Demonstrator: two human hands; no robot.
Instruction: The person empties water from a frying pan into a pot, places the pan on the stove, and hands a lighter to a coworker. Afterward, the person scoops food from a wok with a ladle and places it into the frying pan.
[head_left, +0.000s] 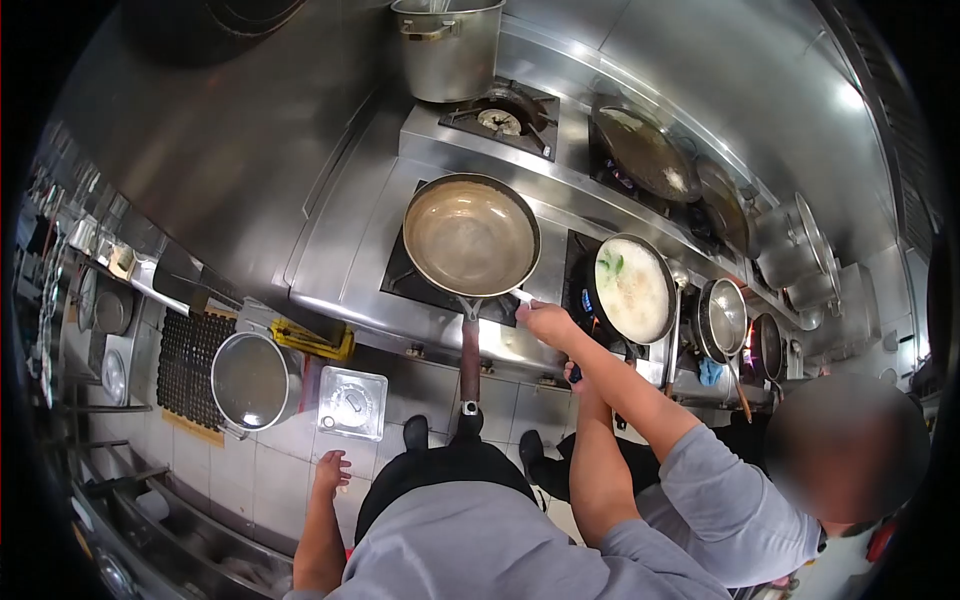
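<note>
My left hand (332,472) hangs at the lower left, its fingers loosely bent and apart, holding nothing. It is near a square metal lid (352,403). My right hand (588,378) is closed around something dark, mostly hidden in the fingers. A co-worker's hand (545,322) crosses just above it, with a small white thing in its fingers by the rim of a large pan (472,238). That pan rests on the front burner, its brown handle pointing at me. To its right, a frying pan (634,290) holds white bubbling liquid with green leaves.
A co-worker (730,500) stands close on my right. A tall pot (449,50) and a wok (640,150) are at the back of the stove. A bucket of liquid (252,382) stands at left. Flames burn near the right-hand pans (722,318).
</note>
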